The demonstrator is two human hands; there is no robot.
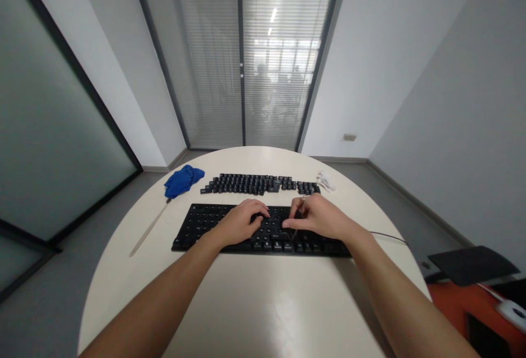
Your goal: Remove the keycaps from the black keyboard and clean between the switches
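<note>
A black keyboard lies across the table; many key places on it are bare, while keycaps sit along its near row. My left hand rests on its middle, fingers loosely apart, holding nothing. Over the right-centre part, my right hand pinches a thin wire keycap puller, whose loops point down at the keys. The fingers hide part of the tool and the keys beneath. Behind the keyboard, loose black keycaps are laid out in rows.
A blue cloth lies at the left of the round table, with a thin brush-like stick near it. White crumpled material sits at the back right. The keyboard's cable runs off right. An orange chair stands beyond the edge.
</note>
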